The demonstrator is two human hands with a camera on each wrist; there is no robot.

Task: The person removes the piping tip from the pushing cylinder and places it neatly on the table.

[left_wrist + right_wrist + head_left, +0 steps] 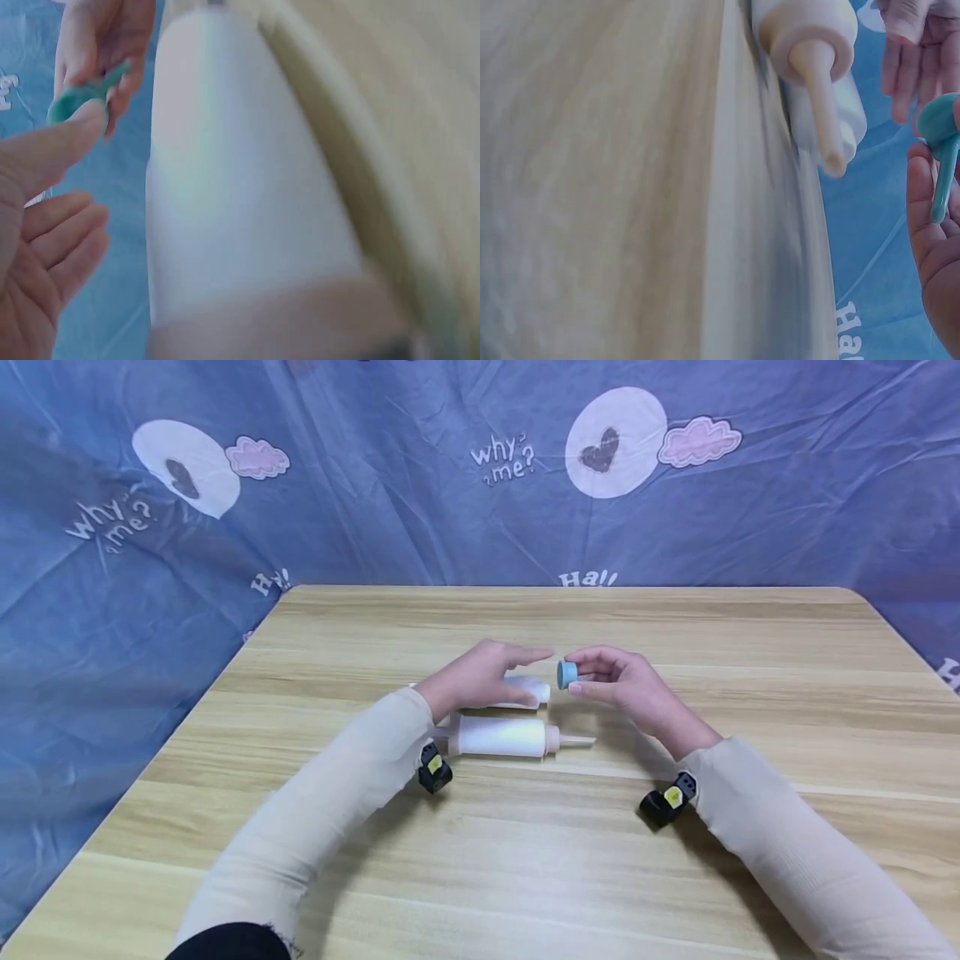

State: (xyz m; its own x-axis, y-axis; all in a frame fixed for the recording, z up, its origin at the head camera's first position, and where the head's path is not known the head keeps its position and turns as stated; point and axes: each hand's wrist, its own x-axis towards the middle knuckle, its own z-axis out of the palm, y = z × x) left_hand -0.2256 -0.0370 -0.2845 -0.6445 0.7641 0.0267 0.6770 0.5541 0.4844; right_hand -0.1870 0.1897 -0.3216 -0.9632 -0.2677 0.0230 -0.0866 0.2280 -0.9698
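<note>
A small teal scoop (567,675) with a round cup and short handle (944,180) is pinched between the thumb and fingers of my right hand (626,687), raised over the table. My left hand (483,675) reaches toward it from the left, fingers extended and thumb apart, holding nothing. Under the left hand lies a white bottle-like cylinder (543,692), partly hidden by it. Nearer to me a rolling pin (501,737) lies sideways, with a white roller and pale pink handles. In the left wrist view the left thumb overlaps the scoop (69,103).
The wood-grain table (525,877) runs back to a blue printed cloth (420,510) hanging behind it and along the left. Black wrist cameras (435,768) stick out below both forearms, the left one close to the rolling pin.
</note>
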